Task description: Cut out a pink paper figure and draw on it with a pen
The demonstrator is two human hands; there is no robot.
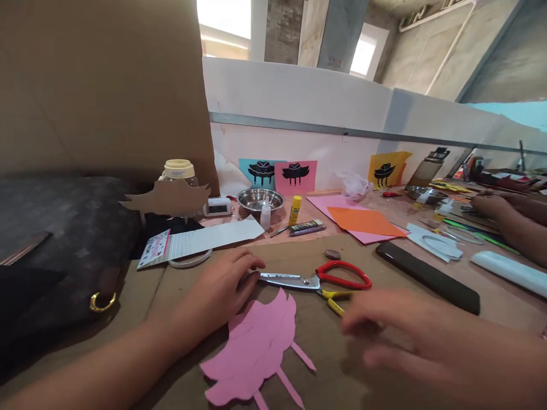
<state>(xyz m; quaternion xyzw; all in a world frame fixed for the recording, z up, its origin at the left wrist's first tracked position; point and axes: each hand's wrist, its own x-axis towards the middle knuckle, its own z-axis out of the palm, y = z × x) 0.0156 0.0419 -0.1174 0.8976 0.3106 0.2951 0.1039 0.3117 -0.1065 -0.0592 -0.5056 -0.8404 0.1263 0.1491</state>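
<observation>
Pink paper cutout (260,347) lies flat on the brown cardboard (162,296), close to the near edge of the table (391,206), its three narrow strips slanting towards the right and the near edge. Judging by its look it is very light, thin and limp: it would bend under its own weight if I lifted it from one side, and a draught could shift it. Those strips are the fragile part, easy to crease or tear, so I would take hold of the broad body, pinching well in from the scalloped border, or slip a fingertip under its rim. Faint lines run across the body; whether they are marks, folds or slits I cannot tell.

My left hand (226,279) is loosely curled just beyond the cutout, fingers at the blade tips of the scissors (307,281); I cannot tell whether they grip them or only rest there. My right hand (410,324) is blurred, half open with fingers bent, beside the yellow handle, and I see nothing held in it. Past the scissors sits a small brown piece (333,254), with a long dark case (427,276) towards the right edge.
</observation>
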